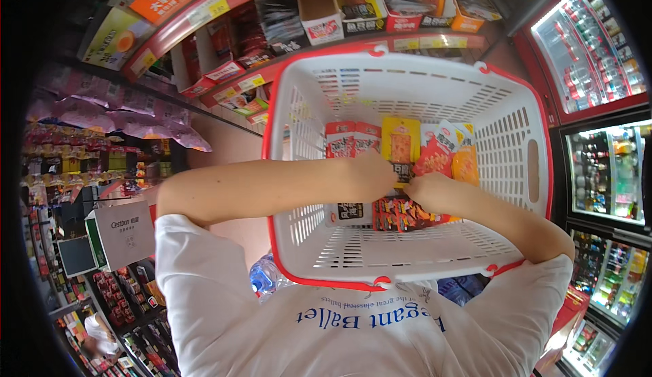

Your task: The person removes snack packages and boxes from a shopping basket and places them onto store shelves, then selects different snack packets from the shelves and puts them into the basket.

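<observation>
A large white plastic shopping basket [407, 260] with a red rim stands before me. Inside it my left hand [377, 176] is over the packets, at the lower left of a yellow snack packet [401, 138]. My right hand [428, 191] lies close beside it, just below a tilted red and white packet [437, 155]. The fingers of both hands are mostly hidden, so their grip cannot be told. Red and white packets [340, 138] lie at the left, an orange packet [464, 163] at the right. Dark red packets [405, 214] and a grey-white packet [349, 214] lie nearer my body.
Shelves [254, 18] with boxed snack packets run beyond the basket. Lit drink coolers [606, 173] line the right side. At left are hanging snack bags [137, 125], a white carton [125, 232] and another person [100, 333]. A water bottle [265, 275] is below the basket's left corner.
</observation>
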